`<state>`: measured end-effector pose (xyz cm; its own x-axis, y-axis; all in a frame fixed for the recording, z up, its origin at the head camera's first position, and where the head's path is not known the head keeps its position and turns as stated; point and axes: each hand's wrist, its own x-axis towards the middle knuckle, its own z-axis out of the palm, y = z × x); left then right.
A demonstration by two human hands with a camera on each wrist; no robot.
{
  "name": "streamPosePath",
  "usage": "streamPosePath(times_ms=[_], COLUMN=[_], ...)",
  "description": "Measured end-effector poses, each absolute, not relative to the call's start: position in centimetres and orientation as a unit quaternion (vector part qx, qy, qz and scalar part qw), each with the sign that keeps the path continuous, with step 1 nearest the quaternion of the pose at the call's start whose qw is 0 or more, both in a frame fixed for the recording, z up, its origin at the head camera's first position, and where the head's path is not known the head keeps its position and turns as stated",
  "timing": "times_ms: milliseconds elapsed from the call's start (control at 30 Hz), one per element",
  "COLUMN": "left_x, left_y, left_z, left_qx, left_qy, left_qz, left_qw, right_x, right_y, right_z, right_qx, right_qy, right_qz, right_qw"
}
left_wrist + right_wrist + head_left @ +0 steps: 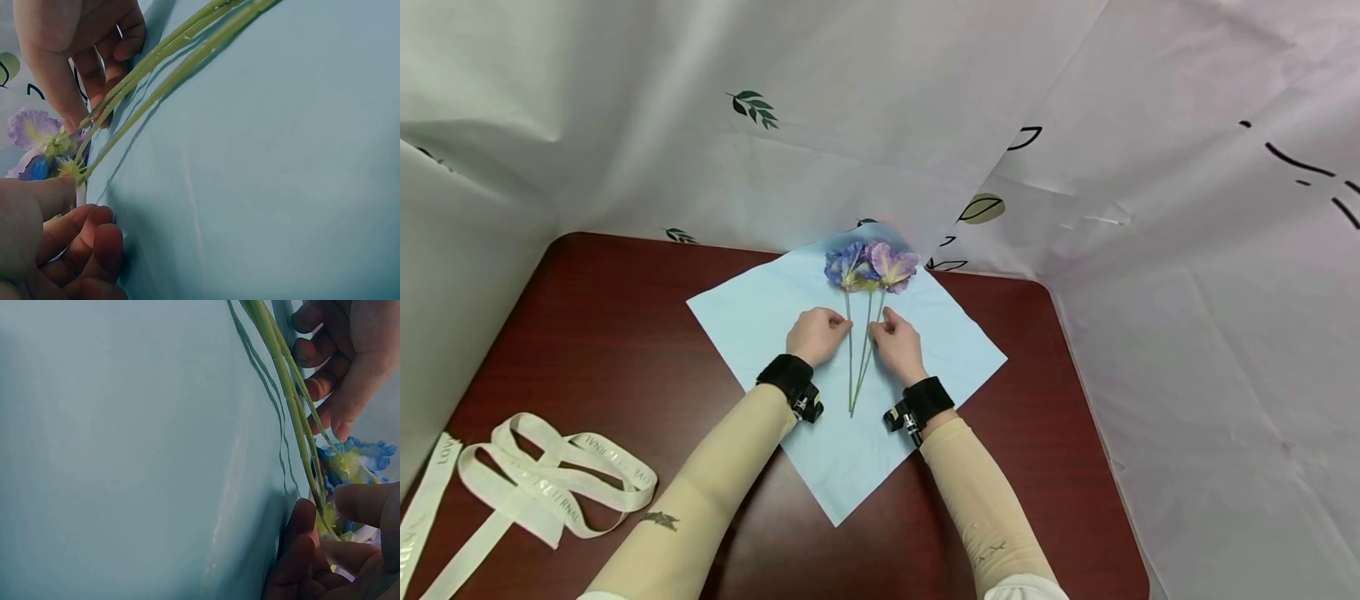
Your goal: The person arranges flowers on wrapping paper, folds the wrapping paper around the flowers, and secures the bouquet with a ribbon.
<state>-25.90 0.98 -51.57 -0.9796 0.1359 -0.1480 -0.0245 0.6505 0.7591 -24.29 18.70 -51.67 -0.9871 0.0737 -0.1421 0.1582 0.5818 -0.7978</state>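
Note:
Three long-stemmed flowers, a blue bloom (pixel 846 265) and a purple bloom (pixel 892 265) among them, lie on a light blue sheet of wrapping paper (pixel 745 308). Their green stems (pixel 852 375) converge toward the near end. My left hand (pixel 818 335) pinches the left stem just below the blooms, thumb and forefinger at it. On the other side, my right hand (pixel 898 343) has thumb and forefinger about the right-hand stems, the other fingers curled. Both wrist views show the stems (pixel 187 56) running between the two hands, with the fingers (pixel 297 556) close over the paper.
A looped white ribbon with printed lettering (pixel 523 496) lies at the left of the dark red table (pixel 625 333). Another strip of ribbon (pixel 426 508) runs along the left edge. Pale sheeting with leaf prints (pixel 850 100) hangs behind and beside the table.

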Motion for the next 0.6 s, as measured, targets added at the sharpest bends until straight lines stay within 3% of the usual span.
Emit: streamPosePath(times_ms=[167, 300, 467, 600], left_x=[-25.4, -24.5, -22.8, -21.0], left_y=[0.5, -1.2, -4.9, -7.7], left_z=[-50.9, -50.3, -49.3, -49.2], left_qx=[0.070, 0.169, 0.309, 0.368], left_qy=[0.910, 0.910, 0.891, 0.880], left_qz=[0.401, 0.372, 0.325, 0.290], left_qw=[0.083, 0.072, 0.067, 0.075], right_x=[-23.6, -22.3, -19.6, -17.0], right_y=[19.3, 20.6, 23.4, 25.9], right_z=[-51.1, -50.6, -49.9, -49.9], right_qx=[0.067, 0.022, -0.116, -0.237], right_qy=[0.881, 0.893, 0.920, 0.918], right_qz=[-0.468, -0.448, -0.368, -0.304], right_qw=[0.038, 0.038, 0.073, 0.093])
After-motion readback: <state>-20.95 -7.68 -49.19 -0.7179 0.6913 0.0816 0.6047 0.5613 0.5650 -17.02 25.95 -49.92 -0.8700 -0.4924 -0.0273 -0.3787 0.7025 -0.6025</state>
